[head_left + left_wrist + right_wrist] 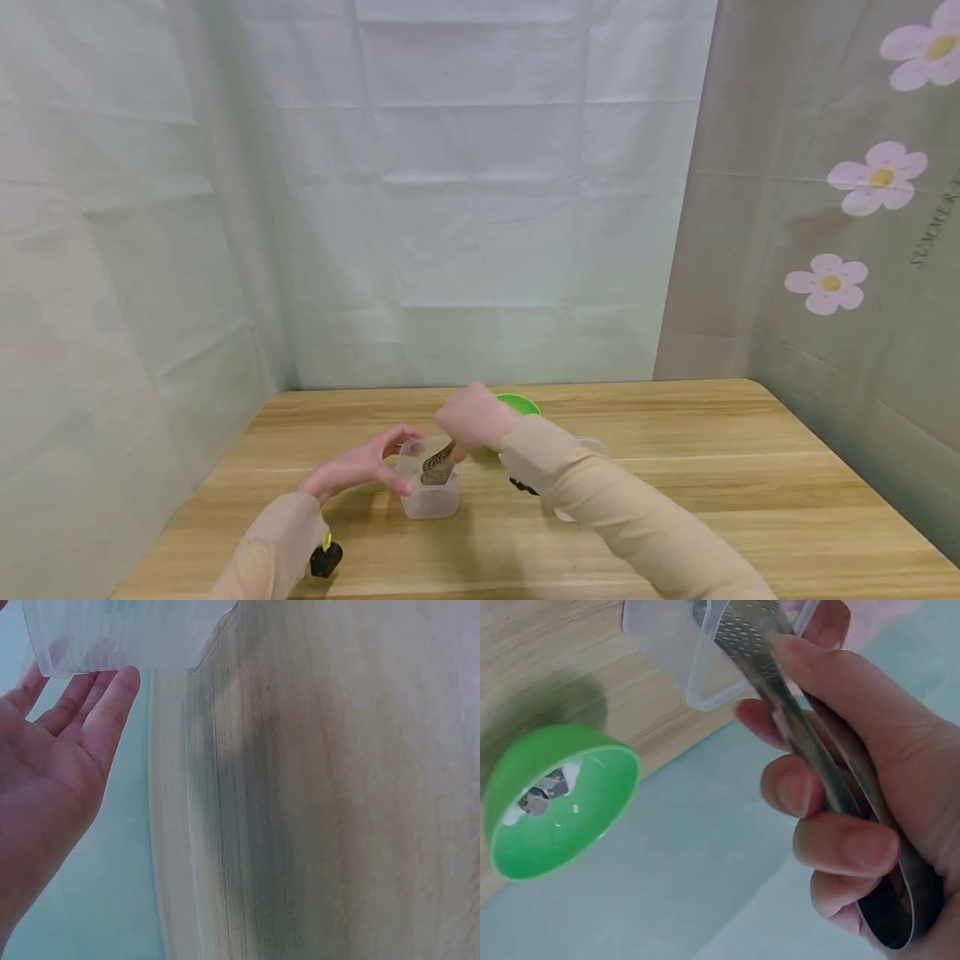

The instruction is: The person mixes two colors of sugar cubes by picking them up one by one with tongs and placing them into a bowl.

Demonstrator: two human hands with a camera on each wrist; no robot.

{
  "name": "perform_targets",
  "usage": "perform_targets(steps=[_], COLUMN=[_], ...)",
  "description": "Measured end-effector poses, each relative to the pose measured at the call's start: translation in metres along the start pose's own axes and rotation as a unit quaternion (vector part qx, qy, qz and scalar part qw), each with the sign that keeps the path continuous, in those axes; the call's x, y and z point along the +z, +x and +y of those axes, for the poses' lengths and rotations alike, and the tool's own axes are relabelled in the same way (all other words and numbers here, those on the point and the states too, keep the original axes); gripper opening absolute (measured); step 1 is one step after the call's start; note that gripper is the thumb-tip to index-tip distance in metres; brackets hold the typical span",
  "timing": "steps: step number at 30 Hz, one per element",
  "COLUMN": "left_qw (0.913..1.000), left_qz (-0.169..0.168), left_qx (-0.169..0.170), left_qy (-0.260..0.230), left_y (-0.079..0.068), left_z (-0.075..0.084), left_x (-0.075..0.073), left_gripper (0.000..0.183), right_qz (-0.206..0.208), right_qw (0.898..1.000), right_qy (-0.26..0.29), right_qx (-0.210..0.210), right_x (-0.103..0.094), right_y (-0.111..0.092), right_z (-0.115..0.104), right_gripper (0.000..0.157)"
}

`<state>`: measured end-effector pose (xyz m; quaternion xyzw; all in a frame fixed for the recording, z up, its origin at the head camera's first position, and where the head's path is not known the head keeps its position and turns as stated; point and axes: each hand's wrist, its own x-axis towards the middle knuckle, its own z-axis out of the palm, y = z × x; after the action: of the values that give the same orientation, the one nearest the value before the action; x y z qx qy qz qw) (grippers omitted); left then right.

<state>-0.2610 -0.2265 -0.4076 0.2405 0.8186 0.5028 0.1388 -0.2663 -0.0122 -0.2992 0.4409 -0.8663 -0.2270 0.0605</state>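
Observation:
My left hand [367,468] grips a clear plastic container [432,503] from its left side, thumb on the near wall and fingers round the far wall. In the left wrist view, the fingertips press against the frosted container [142,634]. My right hand [476,417] holds metal tongs [437,468] with perforated ends, which reach down into the container. The right wrist view shows fingers and thumb wrapped about the tongs [806,735]. Whether the tips pinch anything is hidden. Behind the right hand stands a green bowl [521,405]; grey-brown chunks [544,793] and white bits lie inside.
A second clear container [564,515] is partly covered by the right forearm. Black wrist gear [326,558] shows under the left sleeve. Everything stands on a wood-grain table [697,500], with pale curtains [480,208] behind and at the sides.

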Motion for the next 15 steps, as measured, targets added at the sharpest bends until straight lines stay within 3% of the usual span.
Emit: perform_targets(steps=[6, 15], left_qw=[0.9999, 0.9999], left_qz=[0.006, 0.008], left_qx=[-0.002, -0.003], left_qy=[0.008, 0.006], left_y=[0.001, 0.001], left_z=[-0.002, -0.002], left_x=[0.001, 0.001], left_gripper=[0.077, 0.078], right_qz=[0.046, 0.104], right_qw=[0.997, 0.981], right_qy=[0.068, 0.164], right_qx=[-0.009, -0.027], right_x=[0.013, 0.034], right_y=[-0.015, -0.034], right_z=[0.017, 0.035], right_gripper=[0.035, 0.024])
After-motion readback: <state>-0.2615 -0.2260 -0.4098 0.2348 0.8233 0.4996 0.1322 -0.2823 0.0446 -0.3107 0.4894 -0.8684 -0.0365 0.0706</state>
